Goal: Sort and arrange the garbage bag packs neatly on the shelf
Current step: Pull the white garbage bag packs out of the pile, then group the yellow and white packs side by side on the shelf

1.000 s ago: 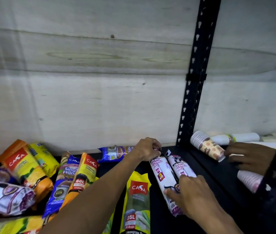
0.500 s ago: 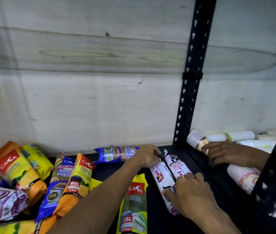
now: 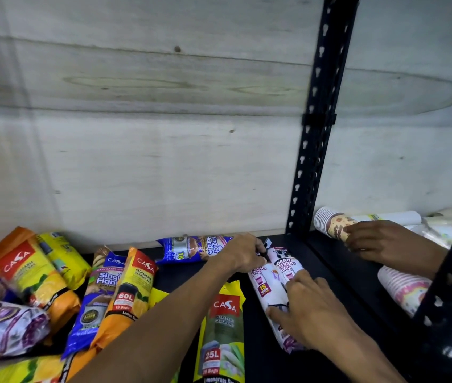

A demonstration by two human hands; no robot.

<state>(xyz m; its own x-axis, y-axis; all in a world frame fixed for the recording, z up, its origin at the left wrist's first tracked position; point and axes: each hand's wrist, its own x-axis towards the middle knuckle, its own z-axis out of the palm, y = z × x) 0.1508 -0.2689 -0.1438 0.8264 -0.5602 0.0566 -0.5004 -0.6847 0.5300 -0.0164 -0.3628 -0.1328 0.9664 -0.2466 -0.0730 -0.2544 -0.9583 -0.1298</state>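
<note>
Lying side by side on the black shelf [image 3: 327, 275], the two white draw-string packs [image 3: 288, 268] run their long axes from the near right toward the far left, top ends aimed at the back wall [image 3: 136, 161]. The left hand [image 3: 243, 254] sits at their far ends, its fingers [image 3: 258, 248] curled down over the tips of the packs; whether they pinch or only press is hard to tell from this angle. The right hand [image 3: 306, 309] covers the near half, fingers bent over both packs and holding them together. Just right of the packs stands the black upright post [image 3: 313, 167] at the back, with a shelf ledge running forward from it, so little room is left on that side. To the left, a strip of bare shelf separates them from the yellow 25L pack [image 3: 223, 327], which points roughly the same way. Behind the left hand, a blue single-handle pack [image 3: 191, 248] lies crosswise along the wall. Beyond the post, another person's hand [image 3: 385, 244] touches a sleeve of paper cups [image 3: 332, 222].
</note>
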